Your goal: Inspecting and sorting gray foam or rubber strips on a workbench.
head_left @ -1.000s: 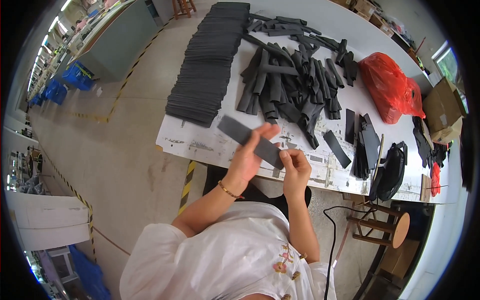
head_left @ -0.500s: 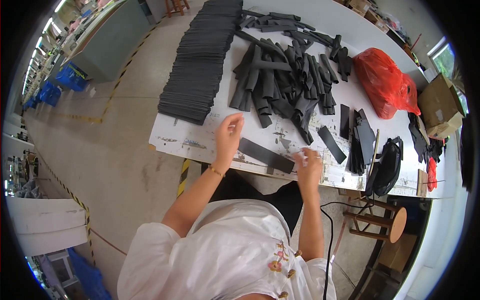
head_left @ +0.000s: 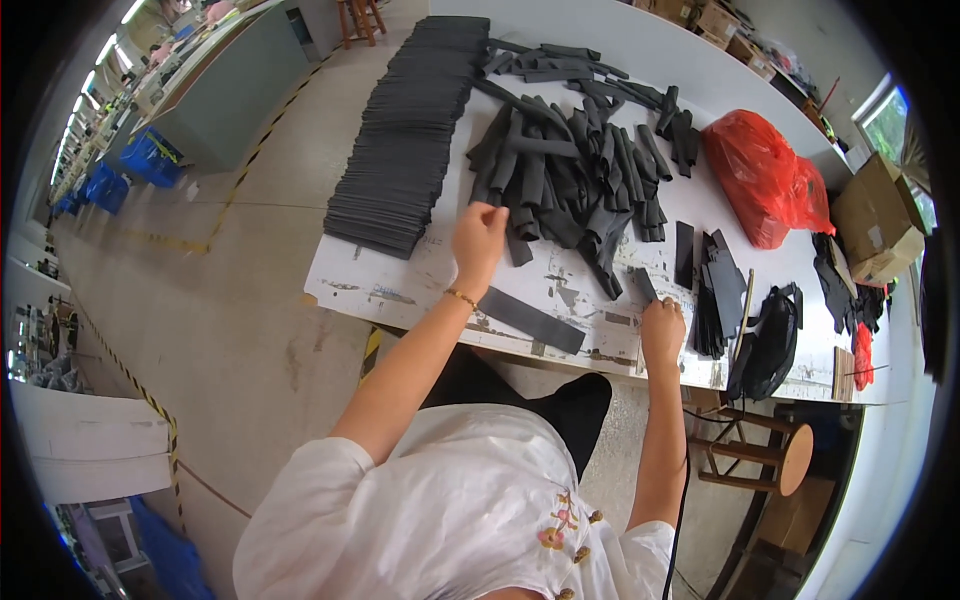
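My left hand [head_left: 480, 243] is at the near left edge of a loose heap of rolled black fabric pieces [head_left: 560, 165]. Its fingers are pinched at the end of one roll [head_left: 485, 185]. Under that wrist, a flat black strip [head_left: 530, 318] lies slantwise near the table's front edge. My right hand [head_left: 663, 330] is closed over the near end of a shorter dark strip [head_left: 644, 284], whose far end sticks out past the fingers. Its fingertips are partly hidden by the hand.
A long row of stacked black pieces [head_left: 400, 140] lines the white table's [head_left: 360, 290] left side. Rightward are another dark strip [head_left: 684, 253], a strip bundle [head_left: 718, 295], a black bag [head_left: 768, 345] and a red plastic bag [head_left: 760, 175]. A wooden stool [head_left: 795, 460] stands below.
My left hand has moved forward to the heap and its fingers have closed. My right hand has moved right, from beside the flat strip onto the shorter strip.
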### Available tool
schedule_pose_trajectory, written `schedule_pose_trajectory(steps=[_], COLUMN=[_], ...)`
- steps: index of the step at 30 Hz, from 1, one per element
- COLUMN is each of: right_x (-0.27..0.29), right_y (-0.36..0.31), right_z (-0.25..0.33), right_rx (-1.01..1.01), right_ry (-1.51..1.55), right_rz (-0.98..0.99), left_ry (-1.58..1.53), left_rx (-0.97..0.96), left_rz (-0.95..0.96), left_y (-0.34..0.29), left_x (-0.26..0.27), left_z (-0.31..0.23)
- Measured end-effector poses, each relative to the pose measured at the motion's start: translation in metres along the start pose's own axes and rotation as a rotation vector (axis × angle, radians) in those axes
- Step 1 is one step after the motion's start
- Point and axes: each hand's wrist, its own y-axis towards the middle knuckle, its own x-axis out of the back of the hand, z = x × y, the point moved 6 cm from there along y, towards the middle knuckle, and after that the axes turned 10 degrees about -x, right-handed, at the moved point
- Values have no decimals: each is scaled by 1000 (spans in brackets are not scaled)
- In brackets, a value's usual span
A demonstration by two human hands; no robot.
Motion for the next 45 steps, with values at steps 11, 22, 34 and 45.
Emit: schedule_pose_trajectory(steps=[11, 22, 34, 45], right_x=[37, 83, 108, 107], right_y=[-22, -53, -61, -67], right_z=[5, 112, 132, 134], right_rx=[-302, 54, 47, -9], right_ry=[892, 946, 1046, 1104], right_rz=[114, 153, 163, 172], left_ry=[-8, -1240, -1400, -1371], left_rx=[-11, 654, 871, 691], left_rz=[73, 129, 364, 432], left_y=[66, -2, -48, -55], left_x=[5, 0, 13, 29], left_z=[41, 66, 6, -36])
